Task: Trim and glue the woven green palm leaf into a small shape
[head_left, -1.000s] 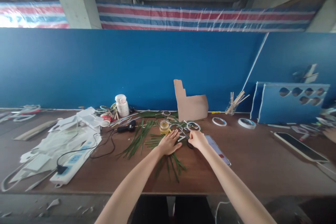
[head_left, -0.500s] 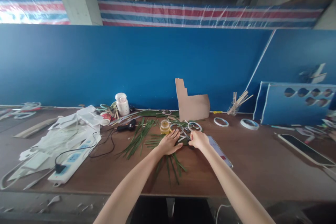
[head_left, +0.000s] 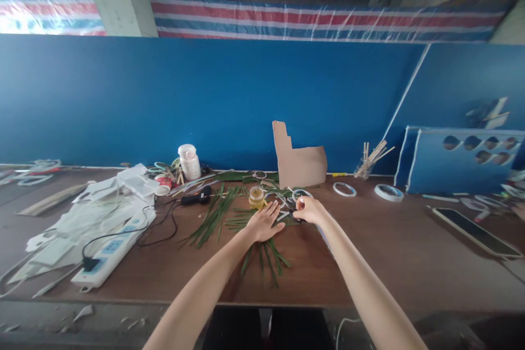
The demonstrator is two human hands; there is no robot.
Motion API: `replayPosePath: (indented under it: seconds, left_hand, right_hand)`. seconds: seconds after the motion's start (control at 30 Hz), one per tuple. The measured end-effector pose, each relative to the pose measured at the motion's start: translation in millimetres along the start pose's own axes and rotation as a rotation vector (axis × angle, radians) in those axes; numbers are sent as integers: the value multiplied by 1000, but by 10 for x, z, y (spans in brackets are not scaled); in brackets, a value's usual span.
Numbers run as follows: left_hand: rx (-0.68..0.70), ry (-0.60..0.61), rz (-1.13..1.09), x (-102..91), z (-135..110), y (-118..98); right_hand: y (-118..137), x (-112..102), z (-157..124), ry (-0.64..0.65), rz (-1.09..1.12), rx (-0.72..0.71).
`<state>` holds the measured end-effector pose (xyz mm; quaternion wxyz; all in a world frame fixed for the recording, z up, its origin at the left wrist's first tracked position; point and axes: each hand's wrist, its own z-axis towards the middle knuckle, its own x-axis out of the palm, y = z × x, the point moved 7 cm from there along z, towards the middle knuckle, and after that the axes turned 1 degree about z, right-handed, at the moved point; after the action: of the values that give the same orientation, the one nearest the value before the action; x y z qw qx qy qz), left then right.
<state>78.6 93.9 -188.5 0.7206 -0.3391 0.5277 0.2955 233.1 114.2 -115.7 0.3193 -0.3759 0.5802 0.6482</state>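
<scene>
My left hand point(head_left: 263, 222) lies flat with fingers spread on long green leaf strips point(head_left: 262, 254) on the brown table point(head_left: 381, 262). My right hand point(head_left: 310, 210) is closed around the dark handles of a pair of scissors point(head_left: 289, 210), whose blades point left toward my left fingertips. A small jar of yellow liquid point(head_left: 256, 197) stands just beyond my left hand. More green strips point(head_left: 215, 214) fan out to the left.
A cardboard piece point(head_left: 298, 161) leans on the blue wall. Tape rolls point(head_left: 343, 189) and a cup of wooden sticks point(head_left: 367, 163) sit at right, a phone point(head_left: 476, 231) further right. White plastic sheets, a power strip point(head_left: 107, 252), cable and a white bottle point(head_left: 190, 162) crowd the left.
My right hand has lifted slightly and shifted left, now covering the phone-like card beneath it. My left hand stays pressed on the leaves.
</scene>
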Motion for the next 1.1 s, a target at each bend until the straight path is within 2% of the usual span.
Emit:
replayPosePath:
  seconds: [0.2,0.37,0.53,0.63,0.73,0.8,0.93,1.03,1.1]
  left_hand:
    - [37,-57,-20,-75,-51,-42]
    - [60,-123,-75,-141,-81,-48]
    - [108,-201,-120,-290,-109,-102]
    - [98,-303,-137,-405,-139,-123]
    - [-7,-379,-150,-473,-173,-63]
    - [-106,-405,-160,-510,-204,34]
    - [-411,-492,-213,-683,-358,448]
    - [-565,-413,-173,-788,-481,757]
    - [-577,-344,-43,-848,-535,873]
  right_hand:
    - [-125,331,127,-53,565,73]
    - [19,581,135,11,1002,47]
    - [134,674,238,-85,1182,-17]
    - [129,716,279,-161,1219,-44]
    - [97,735,268,-233,1189,-68]
    - [88,755,250,-233,1164,-72]
    - [146,747,192,-224,1178,-115]
    - [247,750,144,-188,1233,-148]
    - [325,772,115,-141,1288,-168]
